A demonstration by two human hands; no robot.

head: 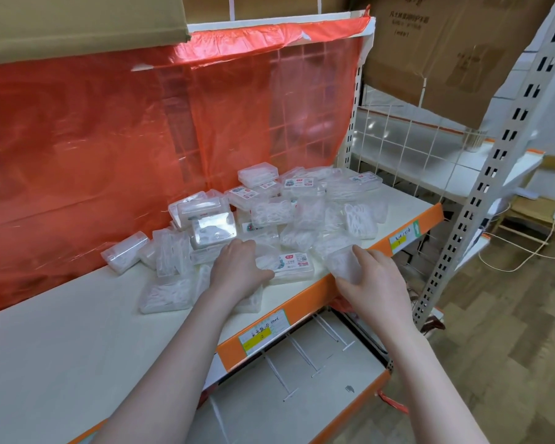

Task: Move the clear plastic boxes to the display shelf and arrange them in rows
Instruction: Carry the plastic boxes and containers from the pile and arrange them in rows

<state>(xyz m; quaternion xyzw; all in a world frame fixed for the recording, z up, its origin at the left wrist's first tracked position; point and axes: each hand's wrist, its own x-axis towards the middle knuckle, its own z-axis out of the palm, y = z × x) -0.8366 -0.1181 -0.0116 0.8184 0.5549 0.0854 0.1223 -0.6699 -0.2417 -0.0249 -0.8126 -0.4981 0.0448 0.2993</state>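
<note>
Looking down from the head camera, I see a cream display shelf with an orange front edge that carries handwritten price labels. A loose heap of clear plastic boxes sits toward the back right of the shelf, many tilted or lying on one another, none in rows. Most hold white contents; a few show printed labels.

My left hand reaches in from below, palm down, and rests on boxes at the near edge of the heap. Its fingers curl over the boxes, and its thumb lies against a labelled box lying flat near the shelf's front edge. I cannot tell whether that hand truly grips anything.

My right hand is at the front edge of the shelf, just right of the labelled box. Its thumb and fingers are clamped on a single clear box, held tilted above the edge.

Behind the heap hangs a sheet of red translucent plastic over a white wire grid. To the right stands a slotted white upright, with cardboard cartons above. Below the shelf is a lower shelf with white peg hooks lying on it. A wood-patterned floor shows at right, crossed by a white cable.
</note>
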